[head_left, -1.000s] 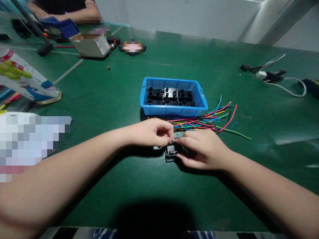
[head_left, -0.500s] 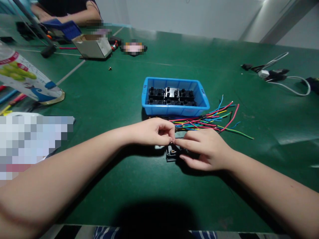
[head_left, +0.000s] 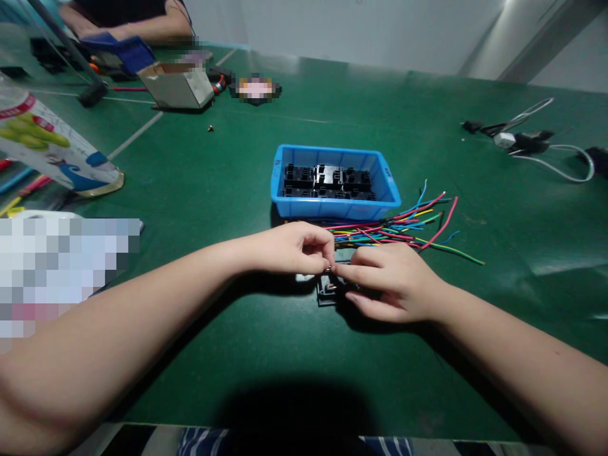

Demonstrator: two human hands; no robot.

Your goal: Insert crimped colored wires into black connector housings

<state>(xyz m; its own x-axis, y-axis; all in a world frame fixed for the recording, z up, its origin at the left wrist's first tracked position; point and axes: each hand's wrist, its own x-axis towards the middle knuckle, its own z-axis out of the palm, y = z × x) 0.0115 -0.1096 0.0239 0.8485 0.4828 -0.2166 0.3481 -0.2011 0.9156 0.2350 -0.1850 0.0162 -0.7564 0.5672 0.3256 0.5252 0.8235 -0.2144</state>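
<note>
A small black plastic part (head_left: 327,293) with a brass-coloured piece in it lies on the green table, partly covered by my fingers. My left hand (head_left: 304,250) is over its far left side, thumb and forefinger pinched at a tiny brass-coloured thing too small to make out. From the right, my right hand (head_left: 392,283) reaches in; its forefinger tip touches the same spot, and its other fingers are at the part's right side. Just beyond my hands lies a bundle of coloured wires (head_left: 408,231). Behind it stands a blue bin (head_left: 332,209) holding several black parts.
At the left are a bottle with a fruit label (head_left: 57,149) and a blurred-out sheet (head_left: 71,272). A white open box (head_left: 178,88) stands far left, near a person's arms (head_left: 142,28). Cables (head_left: 527,140) lie at the right on the green table (head_left: 304,373).
Both hands stay almost where they were. The view has shifted very slightly, and the right thumb or lower finger has moved a little at the black part.
</note>
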